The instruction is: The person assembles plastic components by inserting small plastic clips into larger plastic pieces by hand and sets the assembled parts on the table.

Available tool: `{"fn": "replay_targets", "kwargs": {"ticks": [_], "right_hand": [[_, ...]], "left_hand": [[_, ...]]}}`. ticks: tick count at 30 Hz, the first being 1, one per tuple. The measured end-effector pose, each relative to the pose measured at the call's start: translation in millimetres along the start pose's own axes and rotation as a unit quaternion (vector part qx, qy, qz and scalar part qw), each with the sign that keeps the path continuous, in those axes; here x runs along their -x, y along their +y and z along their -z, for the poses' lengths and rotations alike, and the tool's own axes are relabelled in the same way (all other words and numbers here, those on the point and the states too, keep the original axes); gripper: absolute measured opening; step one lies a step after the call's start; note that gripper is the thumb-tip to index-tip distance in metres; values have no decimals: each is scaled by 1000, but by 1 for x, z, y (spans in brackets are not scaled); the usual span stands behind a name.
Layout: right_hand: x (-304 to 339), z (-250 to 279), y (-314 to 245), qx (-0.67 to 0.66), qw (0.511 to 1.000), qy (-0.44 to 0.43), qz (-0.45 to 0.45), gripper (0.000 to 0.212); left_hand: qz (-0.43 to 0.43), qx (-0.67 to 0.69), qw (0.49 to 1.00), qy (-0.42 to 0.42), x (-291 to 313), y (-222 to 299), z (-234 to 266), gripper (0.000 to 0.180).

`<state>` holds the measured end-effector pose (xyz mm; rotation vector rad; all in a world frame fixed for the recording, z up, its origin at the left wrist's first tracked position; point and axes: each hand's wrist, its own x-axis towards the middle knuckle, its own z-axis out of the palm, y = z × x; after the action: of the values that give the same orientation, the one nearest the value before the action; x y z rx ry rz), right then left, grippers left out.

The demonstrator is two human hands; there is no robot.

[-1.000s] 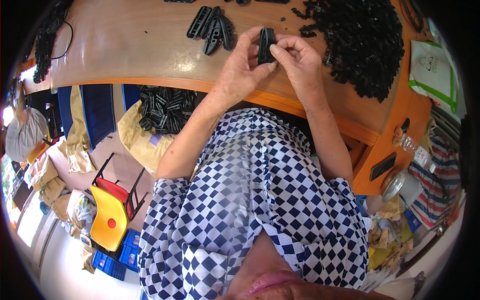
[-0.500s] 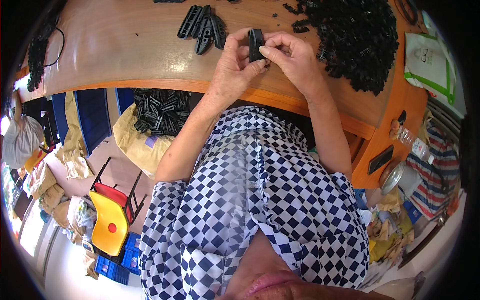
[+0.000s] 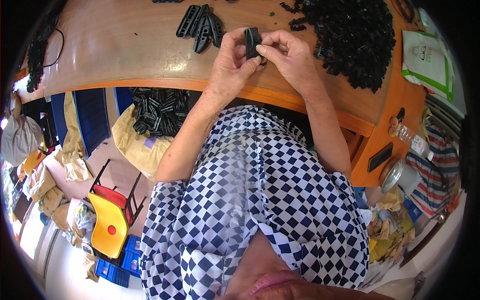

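Left hand (image 3: 231,66) and right hand (image 3: 290,57) are pinching a slim black plastic piece (image 3: 252,41) — slotted parts (image 3: 202,31) are lying left of the piece, a jagged heap (image 3: 355,45) right.

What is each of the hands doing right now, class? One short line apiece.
Left hand: closed, holding a black part between thumb and fingers.
Right hand: closed on the same part, thumb against it.
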<state>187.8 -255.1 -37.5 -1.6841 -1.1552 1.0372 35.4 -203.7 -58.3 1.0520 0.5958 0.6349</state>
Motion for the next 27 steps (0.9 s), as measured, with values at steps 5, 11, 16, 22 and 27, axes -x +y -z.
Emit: {"fn": "replay_targets", "kwargs": {"ticks": [5, 11, 16, 22, 27], "right_hand": [[3, -10, -14, -238, 969, -35, -47, 40], [1, -25, -19, -275, 959, -62, -37, 37], [0, -51, -41, -255, 965, -42, -38, 30], [-12, -64, -45, -18, 993, -13, 120, 40], [-50, -61, -33, 404, 810, 52, 421, 41]], "left_hand": [[5, 18, 1000, -16, 5, 10, -2, 49], [-23, 9, 1000, -18, 17, 19, 8, 57], [-27, -58, 998, 27, 30, 37, 19, 53], [6, -89, 993, 75, 40, 70, 46, 51], [-130, -539, 799, 231, 33, 90, 120, 44]]}}
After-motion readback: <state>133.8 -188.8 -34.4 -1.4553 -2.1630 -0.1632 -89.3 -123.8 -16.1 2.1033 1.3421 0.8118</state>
